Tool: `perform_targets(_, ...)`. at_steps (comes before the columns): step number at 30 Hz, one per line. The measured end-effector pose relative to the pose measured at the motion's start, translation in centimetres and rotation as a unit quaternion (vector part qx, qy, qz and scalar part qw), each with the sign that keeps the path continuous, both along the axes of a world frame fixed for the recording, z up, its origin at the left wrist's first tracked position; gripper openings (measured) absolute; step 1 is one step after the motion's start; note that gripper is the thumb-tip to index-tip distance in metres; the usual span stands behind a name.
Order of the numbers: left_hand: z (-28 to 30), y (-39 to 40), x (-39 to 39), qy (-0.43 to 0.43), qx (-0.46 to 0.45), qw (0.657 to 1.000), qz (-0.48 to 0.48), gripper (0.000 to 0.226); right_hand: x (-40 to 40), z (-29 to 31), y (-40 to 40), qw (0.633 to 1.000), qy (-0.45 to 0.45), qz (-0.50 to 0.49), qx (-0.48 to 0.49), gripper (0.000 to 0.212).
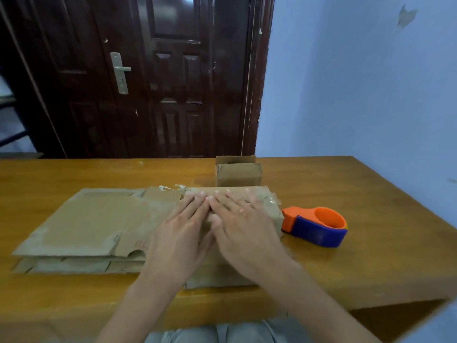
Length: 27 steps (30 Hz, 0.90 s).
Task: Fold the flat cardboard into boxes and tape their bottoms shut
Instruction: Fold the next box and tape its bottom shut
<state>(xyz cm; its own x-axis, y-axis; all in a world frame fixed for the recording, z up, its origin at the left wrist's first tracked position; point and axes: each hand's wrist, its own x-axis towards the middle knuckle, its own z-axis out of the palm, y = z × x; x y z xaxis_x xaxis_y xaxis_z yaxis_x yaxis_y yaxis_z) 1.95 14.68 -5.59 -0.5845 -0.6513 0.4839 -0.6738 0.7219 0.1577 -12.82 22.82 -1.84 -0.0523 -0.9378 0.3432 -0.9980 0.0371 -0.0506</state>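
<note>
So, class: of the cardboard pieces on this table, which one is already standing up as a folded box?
The small box at the table's far edge, beyond both hands; the stack of cardboard at left lies flat.

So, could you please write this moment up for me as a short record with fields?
surface: wooden table
left hand: flat, fingers straight, pressing on the brown cardboard box under the hands
right hand: flat beside it, pressing the same box
flat stock: stack of flat brown cardboard sheets, left of the hands
tool: orange and blue tape dispenser, right of the box, untouched
finished: small folded cardboard box at the far edge
backdrop: dark wooden door, blue wall
</note>
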Motion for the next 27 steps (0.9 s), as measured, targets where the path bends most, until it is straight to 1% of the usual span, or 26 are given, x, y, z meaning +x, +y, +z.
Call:
perform_targets(3, 0.2, 0.2, 0.1, 0.017, 0.006, 1.0, 0.022, 0.066, 1.1, -0.5, -0.6, 1.0, -0.02, 0.008, -0.005, 0.067)
perform_targets(7, 0.1, 0.5, -0.2, -0.009, -0.013, 0.998, 0.066, 0.07, -3.1, -1.0, 0.5, 0.999, -0.013, -0.019, -0.036, 0.063)
perform_targets(9, 0.3, 0.5, -0.2, -0.011, -0.012, 0.998, 0.063, 0.073, -5.4, -1.4, 1.6, 0.996, 0.006, -0.045, -0.072, 0.06)
perform_targets(13, 0.2, 0.0, -0.5, -0.005, 0.004, 0.999, 0.044, 0.076, -7.2, -2.8, 2.0, 0.991, 0.025, -0.043, -0.125, 0.051)
perform_targets(15, 0.1, 0.1, -0.4, -0.009, 0.006, 0.999, 0.035, 0.079, -6.6, -3.4, 1.7, 0.986, 0.007, -0.058, -0.157, 0.051)
perform_targets(18, 0.2, 0.4, -0.6, -0.01, 0.02, 0.999, 0.035, 0.085, -5.3, -4.5, 1.2, 0.974, -0.044, -0.1, -0.2, 0.047)
perform_targets(21, 0.8, 0.7, -1.2, -0.016, -0.001, 0.999, 0.045, 0.086, -4.8, -4.8, 0.8, 0.969, -0.057, -0.126, -0.206, 0.046)
perform_targets(24, 1.4, 0.8, -1.4, -0.031, -0.021, 0.998, 0.058, 0.083, -4.7, -4.8, 1.0, 0.971, -0.065, -0.119, -0.195, 0.047)
perform_targets(27, 1.4, 1.4, -2.2, -0.066, -0.042, 0.993, 0.083, 0.08, -5.2, -4.4, 1.5, 0.971, -0.122, -0.072, -0.194, 0.047)
